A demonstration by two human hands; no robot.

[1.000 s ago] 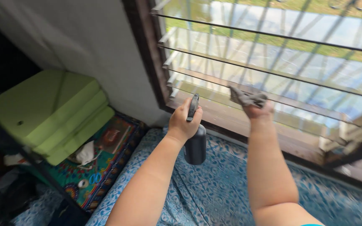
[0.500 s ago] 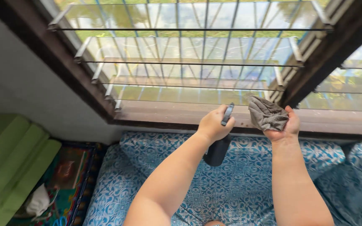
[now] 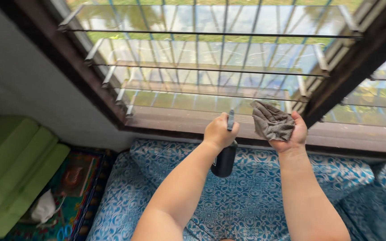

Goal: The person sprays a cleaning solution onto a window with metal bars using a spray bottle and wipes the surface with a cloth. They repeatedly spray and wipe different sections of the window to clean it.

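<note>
The left hand point(image 3: 219, 130) is clenched around a dark spray bottle point(image 3: 224, 159) held over the blue mattress point(image 3: 255, 196), while the right hand point(image 3: 291, 134) grips a grey cloth point(image 3: 271, 122), seemingly just short of the louvre window point(image 3: 211, 67).

Mid-frame, left hand point(image 3: 217, 131) wrapped round dark spray bottle point(image 3: 225, 159); right hand point(image 3: 291, 136) clutching grey cloth point(image 3: 271, 121) near wooden sill point(image 3: 175, 121). Glass louvres point(image 3: 202, 53) above, blue patterned mattress point(image 3: 255, 196) below.
</note>
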